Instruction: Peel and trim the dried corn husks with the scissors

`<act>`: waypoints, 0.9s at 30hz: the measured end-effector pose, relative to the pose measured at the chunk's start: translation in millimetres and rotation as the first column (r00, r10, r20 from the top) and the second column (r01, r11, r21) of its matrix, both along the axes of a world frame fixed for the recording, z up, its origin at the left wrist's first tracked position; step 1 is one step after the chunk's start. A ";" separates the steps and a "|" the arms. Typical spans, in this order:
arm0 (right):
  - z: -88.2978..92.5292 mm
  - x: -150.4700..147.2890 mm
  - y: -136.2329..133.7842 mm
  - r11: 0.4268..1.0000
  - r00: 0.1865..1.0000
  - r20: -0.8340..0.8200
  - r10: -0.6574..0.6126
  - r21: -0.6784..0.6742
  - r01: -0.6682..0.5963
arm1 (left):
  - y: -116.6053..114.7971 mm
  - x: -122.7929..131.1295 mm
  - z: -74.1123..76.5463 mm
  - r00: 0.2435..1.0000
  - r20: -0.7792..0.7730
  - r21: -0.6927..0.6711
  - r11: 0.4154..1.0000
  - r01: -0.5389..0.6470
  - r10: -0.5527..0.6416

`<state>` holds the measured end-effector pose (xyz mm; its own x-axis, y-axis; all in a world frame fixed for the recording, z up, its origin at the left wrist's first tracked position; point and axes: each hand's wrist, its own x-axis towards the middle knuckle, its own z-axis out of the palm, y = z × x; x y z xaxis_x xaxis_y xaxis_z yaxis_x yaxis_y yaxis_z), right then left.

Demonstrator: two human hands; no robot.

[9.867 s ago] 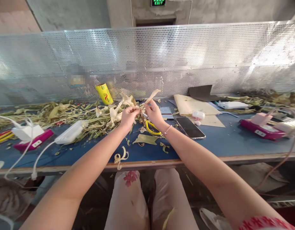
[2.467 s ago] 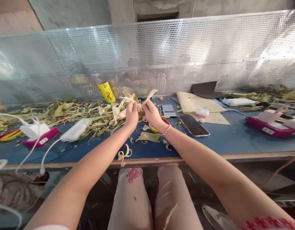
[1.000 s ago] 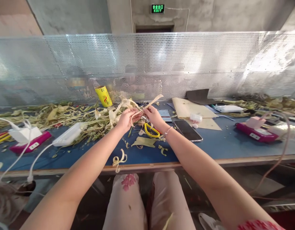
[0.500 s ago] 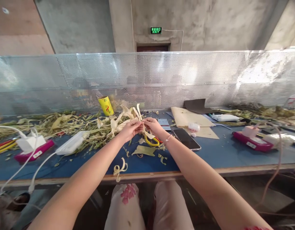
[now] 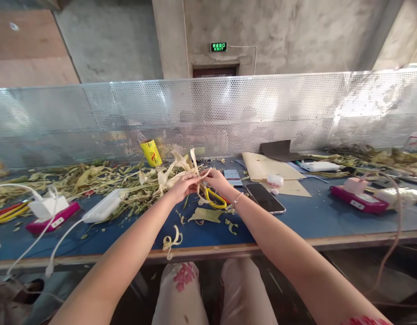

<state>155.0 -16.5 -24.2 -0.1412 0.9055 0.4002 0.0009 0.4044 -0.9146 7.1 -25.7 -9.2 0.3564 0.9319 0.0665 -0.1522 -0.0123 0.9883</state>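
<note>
1. A blue-topped workbench (image 5: 313,221) with a wooden front edge runs under my left hand (image 5: 185,186) and my right hand (image 5: 215,179), out to both sides.
2. Beyond both hands, a perforated metal screen (image 5: 296,108) stands along the bench's far edge; light glares on it to the right.
3. Above it rises a bare concrete wall (image 5: 296,31), with a green exit sign (image 5: 218,47) over a dark doorway (image 5: 214,71) straight ahead of my hands.
4. Up to the left is a reddish-brown wall (image 5: 28,49).

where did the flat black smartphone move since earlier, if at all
No. The flat black smartphone lies beside the small white case at the edge of the beige paper sheet, as before.
</note>
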 end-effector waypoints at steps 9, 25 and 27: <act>-3.6 1.9 2.4 0.986 0.990 0.137 0.031 0.160 -0.053 | 9.5 -3.9 -3.7 0.984 -0.063 0.047 0.986 -0.161 0.164; 0.5 4.2 -12.3 0.748 0.761 0.482 -0.435 0.664 0.007 | -1.4 2.2 4.7 0.979 0.008 0.118 0.972 -0.202 0.202; 1.5 3.5 -13.4 0.758 0.765 0.481 -0.429 0.652 0.014 | -1.2 2.6 4.1 0.973 -0.027 0.143 0.964 -0.225 0.231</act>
